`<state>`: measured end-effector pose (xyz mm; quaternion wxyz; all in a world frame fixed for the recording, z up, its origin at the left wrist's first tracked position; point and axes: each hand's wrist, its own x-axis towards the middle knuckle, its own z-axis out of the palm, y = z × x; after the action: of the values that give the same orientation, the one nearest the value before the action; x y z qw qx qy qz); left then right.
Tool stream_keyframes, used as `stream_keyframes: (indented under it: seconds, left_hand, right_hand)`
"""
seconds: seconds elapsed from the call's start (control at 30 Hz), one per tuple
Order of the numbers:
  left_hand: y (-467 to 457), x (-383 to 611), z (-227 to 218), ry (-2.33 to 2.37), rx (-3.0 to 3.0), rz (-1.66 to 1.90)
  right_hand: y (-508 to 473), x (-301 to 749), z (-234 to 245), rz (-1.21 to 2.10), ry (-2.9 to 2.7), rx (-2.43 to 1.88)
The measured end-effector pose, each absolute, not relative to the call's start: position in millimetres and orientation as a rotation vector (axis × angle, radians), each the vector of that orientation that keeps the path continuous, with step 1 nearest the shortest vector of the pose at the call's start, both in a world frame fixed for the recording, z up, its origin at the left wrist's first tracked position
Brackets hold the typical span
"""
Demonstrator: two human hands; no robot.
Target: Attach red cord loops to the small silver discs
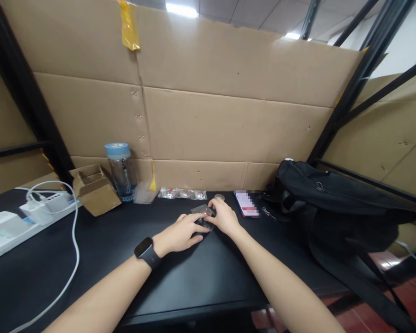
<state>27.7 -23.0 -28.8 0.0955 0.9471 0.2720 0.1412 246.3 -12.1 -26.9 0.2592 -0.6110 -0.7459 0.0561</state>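
Observation:
A small clear plastic bag [198, 210] with a red mark on it lies on the black table, between my two hands. My left hand [183, 233], with a dark watch on the wrist, has its fingers stretched over the bag's near side and the thumb apart. From the right, my right hand [225, 216] closes its bent fingers on the bag's edge; the exact grip is partly hidden. Just beyond it sits a small round greyish thing [219, 197]. A strip of clear packets [182, 193] with round silvery pieces and red marks lies further back.
At the left are a power strip [12, 237] with chargers, a white cable [76, 247], an open cardboard box [96, 194] and a blue-lidded bottle [120, 173]. A phone [246, 203] and black bag [333, 199] lie right. Cardboard panels [208, 125] wall the back.

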Motion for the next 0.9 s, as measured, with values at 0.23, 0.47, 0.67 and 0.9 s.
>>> stream_keyframes:
  seconds: [0.23, 0.47, 0.67, 0.9]
  left_hand:
    - [-23.6, 26.5, -26.3, 0.83, 2.819, 0.477]
    - [-18.7, 23.5, -26.8, 0.85, 2.808, 0.515]
    - [-16.4, 25.0, -23.0, 0.727, 2.632, 0.719]
    - [-3.4, 32.2, -33.7, 0.994, 2.478, 1.029]
  right_hand:
    - [-9.9, 239.5, -25.1, 0.008, -1.924, -1.799]
    - [-7.3, 247.0, -25.6, 0.033, -1.966, -1.741]
    - [0.5, 267.1, -22.5, 0.639, -2.094, -1.187]
    - [9.3, 276.7, -30.4, 0.517, -2.174, -1.084]
